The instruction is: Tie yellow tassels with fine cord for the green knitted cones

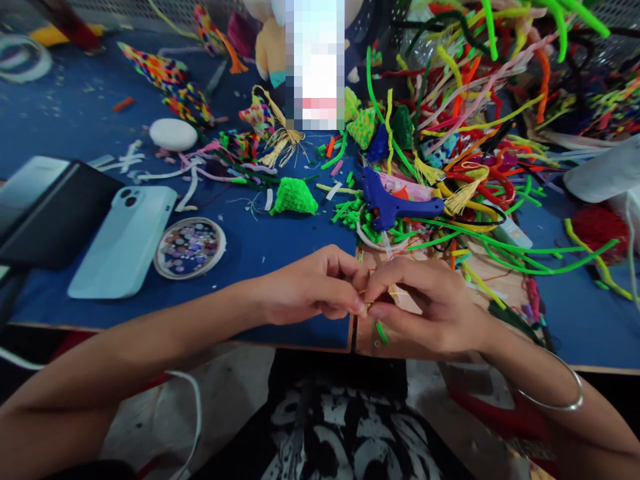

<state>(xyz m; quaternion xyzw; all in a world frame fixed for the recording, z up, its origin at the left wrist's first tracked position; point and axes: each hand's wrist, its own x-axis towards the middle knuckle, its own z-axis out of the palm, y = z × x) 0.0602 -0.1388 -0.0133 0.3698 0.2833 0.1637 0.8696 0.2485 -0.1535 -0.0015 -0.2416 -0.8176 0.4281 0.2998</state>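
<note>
My left hand [327, 287] and my right hand [430, 303] meet over the front edge of the table, fingertips touching. Both are closed in a pinch on a thin yellow thread [399, 293], of which only short bits show between the fingers. A short green pipe cleaner piece [382, 333] lies on the brown board [367, 340] below my right hand. Just beyond my fingers, a blue glue gun [395, 203] rests with its nozzle toward me, over a white round lid [367, 233] with green pieces around it. A bright green fuzzy shape [295, 196] lies behind my left hand.
To the left are a pale blue phone [125, 240], a black wallet-like case [55, 207], a dish of beads [191, 248] and a white oval object [173, 135]. Tangled pipe cleaners [480, 100] heap up at right. A grey-white cylinder [605, 170] lies far right.
</note>
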